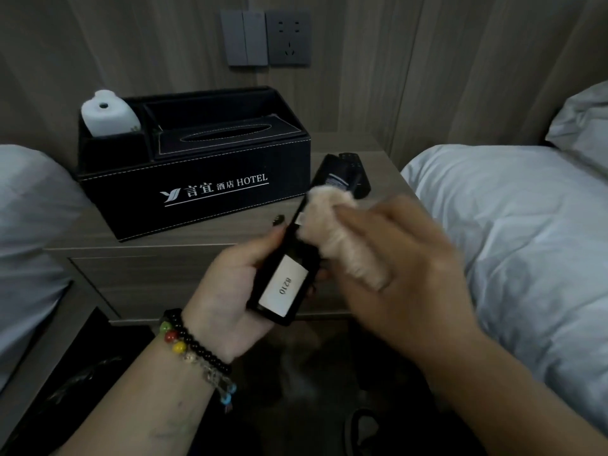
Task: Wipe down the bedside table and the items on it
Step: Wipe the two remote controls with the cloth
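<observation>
On my far left lies the edge of a bed in pale bedding (pixel 29 205). Next to it stands the table (pixel 98 235), and on its left and middle part sits a black organizer box (pixel 197 189) printed with a hotel logo. Its left compartment holds a small white bottle (pixel 107 115), and a tissue slot opens in its top to the right of that.

My left hand (pixel 230 301), with a beaded bracelet (pixel 194 343) at the wrist, curls around the lower end of a black remote (pixel 296 258), holding it up in front of the table, tilted with its far end pointing away and to the right. A white sticker reading 8210 shows on the remote's back.

My right hand (pixel 404 274), blurred, grips a beige fluffy cloth (pixel 332 225) and presses it against the remote's upper half. Behind the cloth, a second dark remote (pixel 357 174) lies on the table's right part. Further right is another bed (pixel 510 225) with a pillow (pixel 585 123).
</observation>
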Demonstrator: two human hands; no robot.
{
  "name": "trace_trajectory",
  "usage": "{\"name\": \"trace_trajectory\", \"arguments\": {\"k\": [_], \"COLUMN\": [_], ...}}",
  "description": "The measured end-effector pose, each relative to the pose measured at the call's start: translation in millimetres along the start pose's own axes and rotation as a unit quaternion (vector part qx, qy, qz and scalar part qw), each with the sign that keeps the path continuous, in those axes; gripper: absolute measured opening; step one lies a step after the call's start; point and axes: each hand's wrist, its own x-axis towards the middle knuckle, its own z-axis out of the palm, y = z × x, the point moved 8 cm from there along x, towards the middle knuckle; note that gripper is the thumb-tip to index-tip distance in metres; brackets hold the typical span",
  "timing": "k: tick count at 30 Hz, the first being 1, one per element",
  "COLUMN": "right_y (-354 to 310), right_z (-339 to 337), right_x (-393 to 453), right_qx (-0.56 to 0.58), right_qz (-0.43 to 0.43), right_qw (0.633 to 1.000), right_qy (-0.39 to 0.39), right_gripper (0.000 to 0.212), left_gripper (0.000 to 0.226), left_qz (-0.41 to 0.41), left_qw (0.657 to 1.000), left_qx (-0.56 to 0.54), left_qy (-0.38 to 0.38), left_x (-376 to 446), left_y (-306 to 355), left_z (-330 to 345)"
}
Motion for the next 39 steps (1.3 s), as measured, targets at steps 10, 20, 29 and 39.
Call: {"name": "trace_trajectory", "arguments": {"k": [10, 20, 29, 39], "right_y": [-13, 43, 10, 47], "right_z": [10, -10, 10, -9], "right_x": [-10, 1, -6, 3], "right_qx": [0.019, 0.08, 0.131, 0.122], "right_qz": [-0.035, 0.113, 0.009, 0.111], "right_qw": [0.999, 0.989, 0.991, 0.985], "right_qy": [-0.026, 0.055, -0.016, 0.056], "right_gripper": [0.037, 0.027, 0.032, 0.02], "left_gripper": [0.031, 0.024, 0.037, 0.049], "left_qz": [-0.043, -0.035, 0.002, 0.02], "left_qw": [0.999, 0.996, 0.991, 0.981], "left_qx": [0.02, 0.073, 0.131, 0.177], "left_qy": [0.01, -0.046, -0.014, -0.071], "left_x": [-1, -1, -6, -5], "left_y": [-8, -11, 0, 5], "left_z": [-1, 11, 6, 7]}}
